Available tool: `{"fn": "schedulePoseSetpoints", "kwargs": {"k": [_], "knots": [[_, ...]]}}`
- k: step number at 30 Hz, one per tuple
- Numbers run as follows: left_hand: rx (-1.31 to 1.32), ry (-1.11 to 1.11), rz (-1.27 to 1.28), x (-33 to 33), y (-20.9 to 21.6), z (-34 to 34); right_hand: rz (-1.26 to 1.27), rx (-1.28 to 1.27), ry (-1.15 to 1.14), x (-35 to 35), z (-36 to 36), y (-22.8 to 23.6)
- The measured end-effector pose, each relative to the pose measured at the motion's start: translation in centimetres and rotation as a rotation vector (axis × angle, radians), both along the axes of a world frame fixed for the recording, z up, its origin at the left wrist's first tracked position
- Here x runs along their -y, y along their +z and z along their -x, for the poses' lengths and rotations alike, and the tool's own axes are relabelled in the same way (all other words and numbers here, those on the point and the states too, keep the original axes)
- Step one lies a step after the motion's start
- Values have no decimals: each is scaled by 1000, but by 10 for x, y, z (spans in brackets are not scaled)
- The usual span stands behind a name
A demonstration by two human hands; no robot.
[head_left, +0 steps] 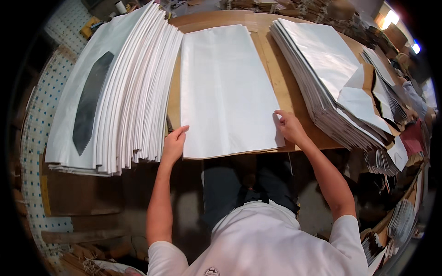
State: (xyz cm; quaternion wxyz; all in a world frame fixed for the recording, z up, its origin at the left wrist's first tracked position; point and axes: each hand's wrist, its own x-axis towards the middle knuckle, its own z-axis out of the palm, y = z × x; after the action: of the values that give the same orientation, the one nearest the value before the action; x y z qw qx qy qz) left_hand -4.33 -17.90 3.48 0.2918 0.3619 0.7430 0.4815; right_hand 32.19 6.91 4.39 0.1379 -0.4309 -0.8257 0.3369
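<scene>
A flat white paper sack (225,87) with a seam down its middle lies in front of me, its brown-edged lower end along the table's near edge. My left hand (175,143) pinches its left side near the lower corner. On the opposite side, my right hand (290,127) has its thumb and fingers closed on the right edge. A tall stack of white sacks (133,96) fans out at left, with a dark, flat, pointed strip (92,103) on top. To the right is another stack of white sacks (317,55), the upper ones with folded ends and brown inner layers.
The wooden table (262,50) shows between the stacks. More folded sacks (384,69) lie at the far right, near another person's sleeve (414,99). Papers (400,223) are heaped low at right. Tiled surface (34,133) runs along the left.
</scene>
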Motion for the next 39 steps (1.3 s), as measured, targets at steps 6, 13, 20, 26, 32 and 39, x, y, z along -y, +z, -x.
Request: {"fn": "schedulePoseSetpoints", "kwargs": {"k": [6,13,20,26,32,39], "knots": [[531,-124,-67,-20,10,14,154,-114,109,-13,-28,-4],[583,-168,-225,-20,22,-2,-63,-123,297,-22,-41,-21],[-672,-209,-173,-40,-12,32,-214,-116,367,-22,-48,-27],[-387,-95,-215,-33,-16,58,-228,-290,465,-28,-28,-33],[-505,-164,-127,-63,17,47,-250,-412,282,-23,-46,-15],[-433,-261,-140,-60,26,42,-274,-377,377,-45,-23,-21]]}}
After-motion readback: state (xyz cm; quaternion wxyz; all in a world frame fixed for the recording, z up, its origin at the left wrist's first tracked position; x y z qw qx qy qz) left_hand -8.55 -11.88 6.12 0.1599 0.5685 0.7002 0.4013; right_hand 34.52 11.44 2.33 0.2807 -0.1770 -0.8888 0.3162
